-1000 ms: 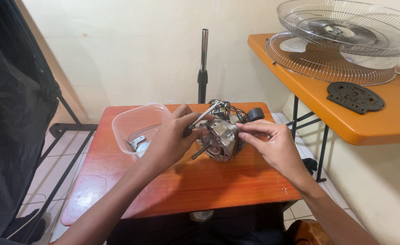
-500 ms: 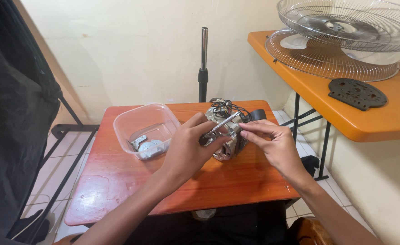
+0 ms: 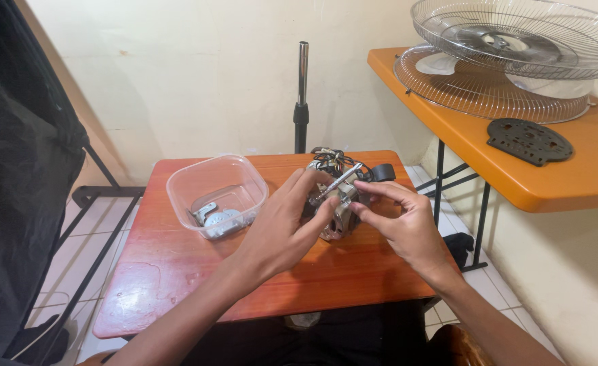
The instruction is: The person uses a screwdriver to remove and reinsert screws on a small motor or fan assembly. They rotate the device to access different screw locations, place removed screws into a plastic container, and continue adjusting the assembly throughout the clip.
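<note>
Down on the glossy reddish-brown wooden table (image 3: pixel 177 285) sat the bare metal fan motor with its tangle of black wires (image 3: pixel 336 203), right of the clear plastic tub of small grey parts (image 3: pixel 216 194). Left hand (image 3: pixel 282 227) cupped the motor's side, fingertips gripping; right hand (image 3: pixel 404 224) pinched in from the right. Its slim shiny steel shaft (image 3: pixel 340 181) slanted up-right between them, the left thumb nearest.

Both arms are bare with no sleeves, and the left hand (image 3: pixel 282 227) and right hand (image 3: pixel 407 227) wear no gloves or rings.
</note>
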